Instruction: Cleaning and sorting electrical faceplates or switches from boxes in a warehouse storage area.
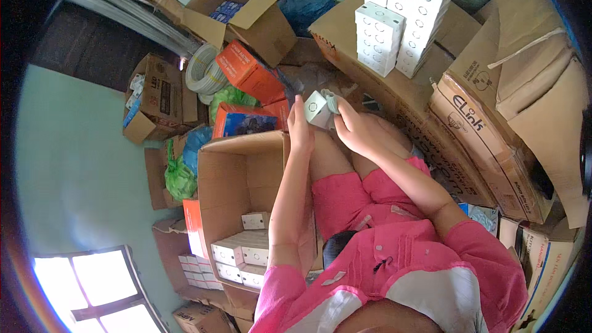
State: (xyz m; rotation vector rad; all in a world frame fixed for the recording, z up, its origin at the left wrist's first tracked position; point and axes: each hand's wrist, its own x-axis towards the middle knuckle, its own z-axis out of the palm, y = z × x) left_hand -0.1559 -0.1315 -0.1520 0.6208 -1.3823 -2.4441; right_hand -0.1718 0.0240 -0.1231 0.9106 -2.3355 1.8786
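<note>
My left hand [299, 125] holds a white plastic electrical junction box [315, 107] by its left side, above my knees. A round knockout mark shows on the box face. My right hand [354, 125] pinches a grey-green cloth [331, 101] against the box's right side. To the left, an open cardboard carton [224, 166] holds several white junction boxes [252, 245] at its lower end. Tall stacks of white junction boxes [418, 18] stand on a large carton at the upper right.
Orange boxes [249, 71] and green plastic bags [180, 178] lie left of my hands. An open carton with blue packets [259, 23] is beyond them. Coiled white conduit [203, 71] lies near the wall. A large cardboard carton [490, 148] stands close on the right.
</note>
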